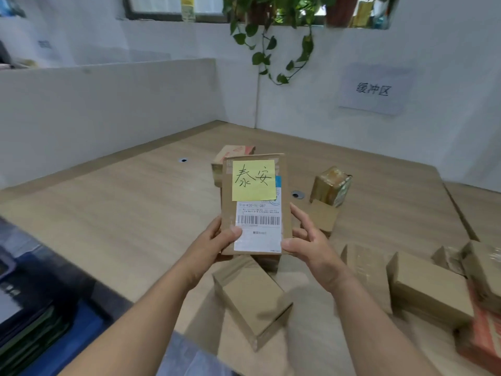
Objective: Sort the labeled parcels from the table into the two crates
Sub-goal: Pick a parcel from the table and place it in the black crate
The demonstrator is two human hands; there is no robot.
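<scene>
Together, left hand point(217, 241) and seemingly right hand point(310, 246) grip 1 parcel point(256, 213).

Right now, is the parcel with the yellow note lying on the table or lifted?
Lifted. The left hand and right hand hold the parcel upright above the table, label facing the camera.

I see a pale wooden table point(122, 213) boxed in by white partition walls point(108, 104). A paper sign point(375, 89) hangs on the right wall; a leafy vine point(271, 47) trails from the window point(162, 8) ledge.
</scene>
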